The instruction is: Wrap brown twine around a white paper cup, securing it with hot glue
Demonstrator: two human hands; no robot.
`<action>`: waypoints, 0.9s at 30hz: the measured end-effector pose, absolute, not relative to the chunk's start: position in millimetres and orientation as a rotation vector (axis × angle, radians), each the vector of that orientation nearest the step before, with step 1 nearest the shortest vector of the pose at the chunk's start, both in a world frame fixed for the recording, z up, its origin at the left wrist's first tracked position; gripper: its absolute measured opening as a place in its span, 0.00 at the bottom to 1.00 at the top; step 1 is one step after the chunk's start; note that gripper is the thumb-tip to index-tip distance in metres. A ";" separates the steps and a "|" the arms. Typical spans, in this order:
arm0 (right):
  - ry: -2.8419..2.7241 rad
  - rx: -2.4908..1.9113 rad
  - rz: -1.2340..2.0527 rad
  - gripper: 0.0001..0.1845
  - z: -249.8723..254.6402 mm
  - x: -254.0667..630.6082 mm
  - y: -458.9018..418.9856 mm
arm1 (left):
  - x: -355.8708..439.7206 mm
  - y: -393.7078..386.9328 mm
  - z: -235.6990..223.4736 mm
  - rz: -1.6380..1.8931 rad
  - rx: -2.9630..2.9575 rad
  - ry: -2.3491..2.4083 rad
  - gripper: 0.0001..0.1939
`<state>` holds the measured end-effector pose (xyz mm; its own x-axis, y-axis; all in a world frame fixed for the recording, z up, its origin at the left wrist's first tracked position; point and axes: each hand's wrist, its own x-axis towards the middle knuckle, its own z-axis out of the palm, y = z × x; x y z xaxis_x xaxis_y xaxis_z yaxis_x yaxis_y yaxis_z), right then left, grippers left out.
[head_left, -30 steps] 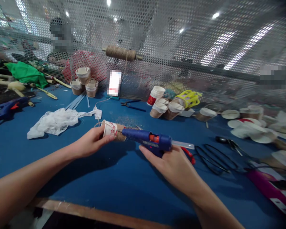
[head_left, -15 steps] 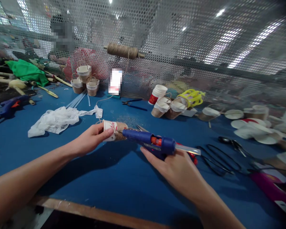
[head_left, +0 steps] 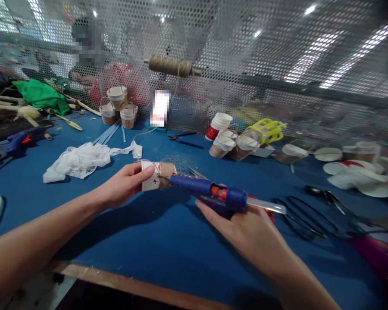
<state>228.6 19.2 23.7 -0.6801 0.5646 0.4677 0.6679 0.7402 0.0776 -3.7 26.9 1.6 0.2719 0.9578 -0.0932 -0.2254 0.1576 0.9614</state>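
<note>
My left hand (head_left: 124, 186) is closed around a paper cup (head_left: 151, 175) lying on its side in the air, its base end wrapped in brown twine (head_left: 167, 174). A strand of the twine runs from the cup back toward the spool. In my right hand (head_left: 245, 232) is a blue glue gun (head_left: 210, 191) with a clear glue stick out of its back end. Its nozzle meets the twine-wrapped part of the cup, or comes very close; I cannot tell which. Behind the nozzle, scissors (head_left: 198, 173) lie partly hidden.
A twine spool (head_left: 170, 66) hangs on the perforated screen. White cloth (head_left: 80, 161) lies at left, pliers (head_left: 187, 141) at the back. Finished twine cups (head_left: 127, 116) stand back left, others (head_left: 224, 143) back right. A black cable (head_left: 305, 219) and a second glue gun (head_left: 22, 141) flank my arms.
The whole view has shifted slightly, so the table's things sit a little further right. The cup seems slightly turned in my left hand; the glue gun stays at the twine.
</note>
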 end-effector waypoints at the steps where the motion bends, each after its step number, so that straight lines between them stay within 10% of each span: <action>1: -2.541 -0.920 -0.362 0.17 23.1 229.9 19.8 | -3.7 26.8 2.0 1.035 1.046 0.901 0.14; 19: -2.485 -1.000 -0.209 0.15 29.6 232.1 19.8 | -9.1 26.4 -6.8 1.003 1.562 0.916 0.20; 27: -2.670 -0.827 -0.793 0.27 27.5 236.6 22.7 | -6.7 22.1 -4.7 0.958 1.813 0.965 0.16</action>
<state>236.6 22.7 27.5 -0.8127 0.4517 0.3681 0.5794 0.6933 0.4284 -6.7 22.1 -4.7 0.4089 0.8837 0.2278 0.2345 -0.3430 0.9096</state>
